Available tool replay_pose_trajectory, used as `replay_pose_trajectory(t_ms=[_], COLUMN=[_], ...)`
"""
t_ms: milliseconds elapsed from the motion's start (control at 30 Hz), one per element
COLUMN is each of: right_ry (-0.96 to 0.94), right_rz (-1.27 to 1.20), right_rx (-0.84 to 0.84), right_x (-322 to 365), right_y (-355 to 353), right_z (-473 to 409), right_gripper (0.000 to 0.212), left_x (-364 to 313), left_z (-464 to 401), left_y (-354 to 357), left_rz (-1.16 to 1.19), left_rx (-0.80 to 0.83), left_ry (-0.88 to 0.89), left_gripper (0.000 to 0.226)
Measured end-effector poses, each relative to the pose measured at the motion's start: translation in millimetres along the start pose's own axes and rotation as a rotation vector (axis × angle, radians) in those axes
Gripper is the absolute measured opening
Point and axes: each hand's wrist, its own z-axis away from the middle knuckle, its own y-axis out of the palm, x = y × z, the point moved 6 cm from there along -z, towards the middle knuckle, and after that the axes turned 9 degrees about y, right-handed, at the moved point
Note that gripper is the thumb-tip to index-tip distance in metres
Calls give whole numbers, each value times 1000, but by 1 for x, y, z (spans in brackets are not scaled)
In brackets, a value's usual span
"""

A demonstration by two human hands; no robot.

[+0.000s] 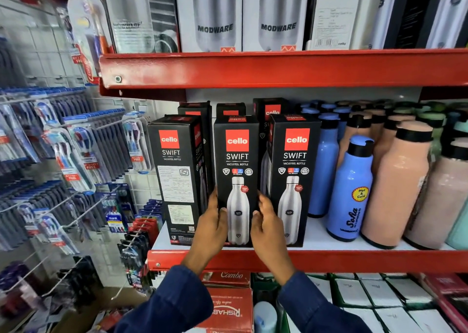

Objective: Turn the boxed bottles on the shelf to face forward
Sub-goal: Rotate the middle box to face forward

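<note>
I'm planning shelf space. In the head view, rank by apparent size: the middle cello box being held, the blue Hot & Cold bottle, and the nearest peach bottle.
1. Middle cello box, tallest.
2. Peach bottle.
3. Blue Hot & Cold bottle.
The two bottles sit close in size, and the wide-angle lens makes that order unsure.

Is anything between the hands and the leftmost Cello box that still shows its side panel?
Nothing visible blocks it. The leftmost box stands at the shelf's front edge, beside the middle box that the left hand and right hand grip.
</note>
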Motion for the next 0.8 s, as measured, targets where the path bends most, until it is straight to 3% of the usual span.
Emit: replay_pose_trajectory(t_ms=[167,300,367,500,567,667,800], right_ry=[0,-81,-144,-120,-52,46,82], right_rz=[-52,-189,-200,-147,-124,-122,-214], right_rx=[-139,-299,-222,84,188,276,254], right_x=[6,23,40,59,59,58,63], right_y=[-13,-21,-9,40,62,83,91], right_z=[12,31,38,38,34,24,17], right_gripper=[45,30,27,39,43,45,42], left_x=[-13,-26,-34,-29,-14,14,26], left_z=[20,44,49,49,42,30,21], left_y=[-12,-46,-69,-103,-109,-104,-100], left_rz=[16,-14,-65,-155,-198,-81,-33], left_rx=[-11,-239,-397,-669,-656,-438,-332], left_ry=[-42,12,61,70,7,-153,-115], left_gripper=[59,31,12,6,38,80,95])
